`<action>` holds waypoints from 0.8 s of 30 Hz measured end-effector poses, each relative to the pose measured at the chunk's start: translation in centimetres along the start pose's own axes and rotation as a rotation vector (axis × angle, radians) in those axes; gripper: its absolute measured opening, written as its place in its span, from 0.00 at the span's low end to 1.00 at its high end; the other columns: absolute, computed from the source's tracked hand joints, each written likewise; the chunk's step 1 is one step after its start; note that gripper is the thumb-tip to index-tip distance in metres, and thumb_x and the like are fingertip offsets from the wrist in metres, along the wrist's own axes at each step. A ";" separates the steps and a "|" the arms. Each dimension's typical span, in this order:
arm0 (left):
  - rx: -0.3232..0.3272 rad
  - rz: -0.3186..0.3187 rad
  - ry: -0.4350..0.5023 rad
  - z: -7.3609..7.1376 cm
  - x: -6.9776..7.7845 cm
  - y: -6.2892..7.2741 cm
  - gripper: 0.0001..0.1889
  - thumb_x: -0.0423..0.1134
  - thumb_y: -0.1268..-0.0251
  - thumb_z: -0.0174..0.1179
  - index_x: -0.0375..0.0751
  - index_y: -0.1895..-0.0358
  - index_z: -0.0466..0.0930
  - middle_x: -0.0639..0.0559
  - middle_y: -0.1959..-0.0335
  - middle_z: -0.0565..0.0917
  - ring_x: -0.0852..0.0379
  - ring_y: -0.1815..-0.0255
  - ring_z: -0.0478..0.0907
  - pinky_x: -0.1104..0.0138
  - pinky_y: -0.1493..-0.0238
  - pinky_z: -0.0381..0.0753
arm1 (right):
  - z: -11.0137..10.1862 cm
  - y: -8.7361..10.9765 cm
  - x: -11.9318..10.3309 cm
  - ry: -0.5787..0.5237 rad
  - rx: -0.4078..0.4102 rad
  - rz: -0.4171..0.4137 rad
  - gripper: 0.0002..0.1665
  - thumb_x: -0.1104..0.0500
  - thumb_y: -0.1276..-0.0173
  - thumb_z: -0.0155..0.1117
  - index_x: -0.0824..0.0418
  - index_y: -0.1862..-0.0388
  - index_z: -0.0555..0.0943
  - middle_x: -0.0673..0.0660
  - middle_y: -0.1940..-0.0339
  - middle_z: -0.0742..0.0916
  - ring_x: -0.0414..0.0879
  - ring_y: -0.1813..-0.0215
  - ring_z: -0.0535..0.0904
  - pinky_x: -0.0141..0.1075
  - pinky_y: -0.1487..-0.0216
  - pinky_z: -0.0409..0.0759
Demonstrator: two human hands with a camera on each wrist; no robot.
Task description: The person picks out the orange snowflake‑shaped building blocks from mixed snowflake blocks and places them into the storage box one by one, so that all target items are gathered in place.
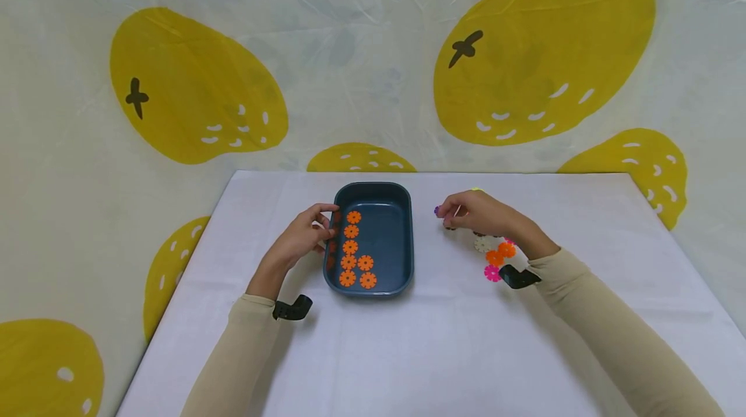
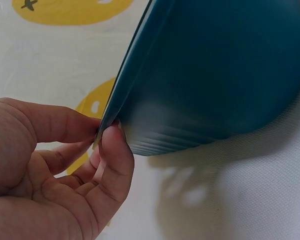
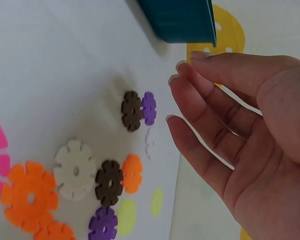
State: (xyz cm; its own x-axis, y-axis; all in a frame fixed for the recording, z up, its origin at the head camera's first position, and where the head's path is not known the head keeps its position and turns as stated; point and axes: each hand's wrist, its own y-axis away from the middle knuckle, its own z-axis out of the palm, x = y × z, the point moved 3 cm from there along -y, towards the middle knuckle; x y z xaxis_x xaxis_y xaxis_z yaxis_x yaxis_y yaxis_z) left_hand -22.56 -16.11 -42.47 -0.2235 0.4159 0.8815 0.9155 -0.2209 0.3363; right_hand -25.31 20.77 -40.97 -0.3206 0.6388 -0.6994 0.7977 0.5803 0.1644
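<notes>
My left hand (image 1: 296,237) pinches the left rim of a dark blue rectangular tray (image 1: 389,236) between thumb and fingers. Inside the tray, several orange notched flower-shaped discs (image 1: 350,247) lie in a column along the left side, with two more beside its near end. My right hand (image 1: 476,211) hovers to the right of the tray with loosely curved fingers, and nothing shows between them in the right wrist view. Nearest below it, a brown disc (image 3: 131,111) and a purple disc (image 3: 149,108) lie side by side on the cloth.
Loose discs lie under and around the right forearm: white (image 3: 75,170), brown (image 3: 109,183), orange (image 3: 30,196), pink (image 1: 492,273), purple (image 3: 103,225) and yellow (image 3: 126,216). A white cloth (image 1: 361,359) covers the table. Behind stands a lemon-patterned curtain (image 1: 361,67).
</notes>
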 end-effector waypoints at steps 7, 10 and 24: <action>0.002 -0.015 -0.003 0.0 -0.2 -0.1 0.29 0.27 0.29 0.55 0.46 0.27 0.67 0.43 0.56 0.69 0.46 0.56 0.75 0.58 0.67 0.83 | -0.3 0.3 1.7 0.019 0.027 0.059 0.13 0.65 0.28 0.64 0.64 0.46 0.84 0.55 0.58 0.87 0.50 0.55 0.81 0.39 0.51 0.84; 0.003 -0.013 -0.006 0.0 -0.1 -0.2 0.29 0.27 0.29 0.55 0.46 0.26 0.67 0.43 0.56 0.69 0.46 0.57 0.75 0.59 0.68 0.83 | -0.5 0.5 2.3 0.023 0.031 0.072 0.13 0.65 0.28 0.65 0.64 0.46 0.84 0.55 0.58 0.87 0.50 0.55 0.80 0.40 0.50 0.84; -0.007 -0.016 -0.010 -0.1 0.0 0.0 0.29 0.27 0.28 0.55 0.46 0.26 0.67 0.43 0.55 0.69 0.47 0.58 0.73 0.57 0.67 0.83 | -1.4 0.7 4.5 0.068 0.016 0.113 0.12 0.65 0.29 0.65 0.65 0.48 0.84 0.58 0.59 0.87 0.51 0.56 0.79 0.42 0.52 0.82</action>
State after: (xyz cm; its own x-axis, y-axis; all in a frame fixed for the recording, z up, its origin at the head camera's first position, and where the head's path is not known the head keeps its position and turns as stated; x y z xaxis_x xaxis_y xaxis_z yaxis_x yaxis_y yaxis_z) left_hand -22.59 -16.14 -42.43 -0.2347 0.4281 0.8727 0.9094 -0.2203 0.3527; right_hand -26.97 24.76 -43.03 -0.2616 0.7328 -0.6281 0.8384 0.4950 0.2283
